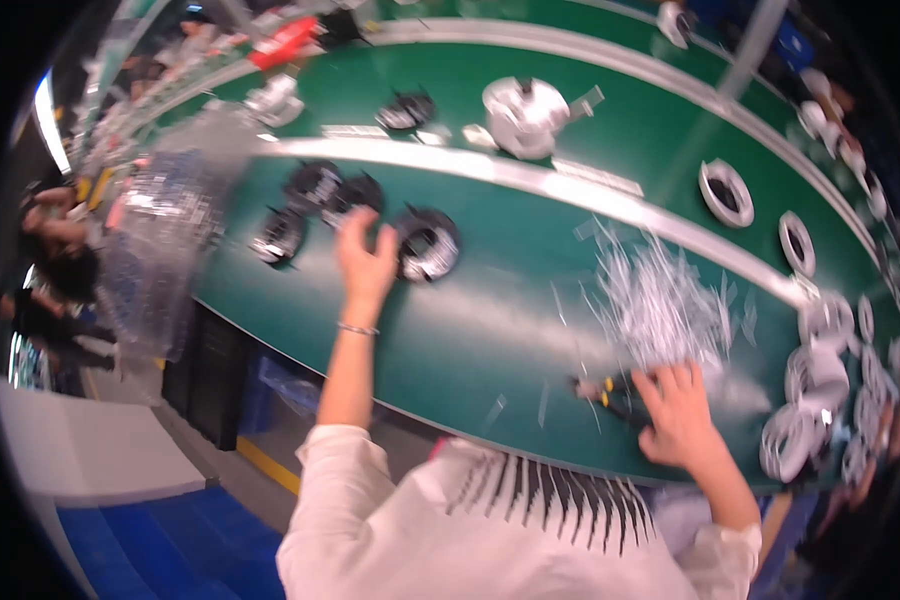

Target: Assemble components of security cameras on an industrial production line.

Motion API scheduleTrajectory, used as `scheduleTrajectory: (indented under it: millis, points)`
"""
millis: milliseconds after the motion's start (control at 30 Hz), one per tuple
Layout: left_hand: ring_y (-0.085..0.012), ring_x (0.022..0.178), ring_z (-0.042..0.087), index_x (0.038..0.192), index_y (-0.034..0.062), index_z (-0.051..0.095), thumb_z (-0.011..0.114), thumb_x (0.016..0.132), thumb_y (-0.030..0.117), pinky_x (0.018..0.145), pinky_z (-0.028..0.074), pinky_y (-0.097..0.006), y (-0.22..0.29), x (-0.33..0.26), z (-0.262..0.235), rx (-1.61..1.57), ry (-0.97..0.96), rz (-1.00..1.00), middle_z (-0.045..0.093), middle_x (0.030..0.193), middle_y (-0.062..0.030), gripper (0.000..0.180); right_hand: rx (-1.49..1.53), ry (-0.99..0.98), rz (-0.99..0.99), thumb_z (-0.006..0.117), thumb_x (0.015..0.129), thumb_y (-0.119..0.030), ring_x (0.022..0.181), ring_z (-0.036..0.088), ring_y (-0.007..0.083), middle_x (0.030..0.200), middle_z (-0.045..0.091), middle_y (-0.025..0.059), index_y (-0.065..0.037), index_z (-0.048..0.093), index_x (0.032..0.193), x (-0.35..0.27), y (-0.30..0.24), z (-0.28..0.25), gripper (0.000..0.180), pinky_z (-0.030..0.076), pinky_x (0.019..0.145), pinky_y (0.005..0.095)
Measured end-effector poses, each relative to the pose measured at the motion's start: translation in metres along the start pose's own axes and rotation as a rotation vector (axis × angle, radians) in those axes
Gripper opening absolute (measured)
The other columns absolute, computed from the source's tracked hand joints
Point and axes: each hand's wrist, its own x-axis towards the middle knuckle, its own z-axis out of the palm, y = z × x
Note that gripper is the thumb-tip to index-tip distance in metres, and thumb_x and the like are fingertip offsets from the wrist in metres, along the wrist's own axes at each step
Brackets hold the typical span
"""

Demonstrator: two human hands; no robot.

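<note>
My left hand (pixel 366 262) is over the left part of the green table, thumb and fingers apart, holding nothing that I can see. Its fingertips reach the near edge of a black cable coil (pixel 358 192); whether they touch it is blurred. Just right of the thumb lies another black cable coil (pixel 428 246) with a shiny band. My right hand (pixel 678 412) has its fingers stretched out, beside a pile of thin clear plastic strips (pixel 660 300). Small cutting pliers (pixel 602 390) with black and yellow handles lie left of this hand, the handle ends partly hidden near its fingers.
White cable coils (pixel 815 375) are stacked at the right end of the table (pixel 470 350). Behind a pale raised rail (pixel 450 165) stands a white reel (pixel 526 118). Clear plastic bags (pixel 165 240) hang at the left edge. A person (pixel 60 230) is at far left.
</note>
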Motion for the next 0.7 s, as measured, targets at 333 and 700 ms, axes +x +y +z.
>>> scheduleTrajectory:
  millis: [333, 700]
  points:
    - [-0.0186, 0.053, 0.053, 0.081, 0.005, 0.052, 0.073, 0.061, 0.013, 0.051, 0.041, -0.031, 0.148, -0.091, -0.052, -0.219, -1.368, 0.03, 0.055, 0.066, -0.0037, 0.029, 0.708, 0.649, 0.411, 0.051, 0.05, -0.009, 0.081, 0.048, 0.0212, 0.093, 0.046, 0.013, 0.002, 0.044, 0.107, -0.04, 0.019, 0.012, 0.058, 0.04, 0.075, 0.031]
    - [-0.0258, 0.076, 0.058, 0.092, 0.0018, 0.057, 0.061, 0.07, 0.003, 0.067, 0.047, -0.031, 0.179, -0.09, 0.018, -0.596, -0.6, 0.456, 0.059, 0.084, -0.01, 0.022, 1.962, 0.659, 0.271, 0.061, 0.053, -0.025, 0.099, 0.046, 0.0304, 0.111, 0.04, 0.0177, 0.004, 0.027, 0.126, -0.066, -0.007, 0.015, 0.086, 0.038, 0.085, 0.0425]
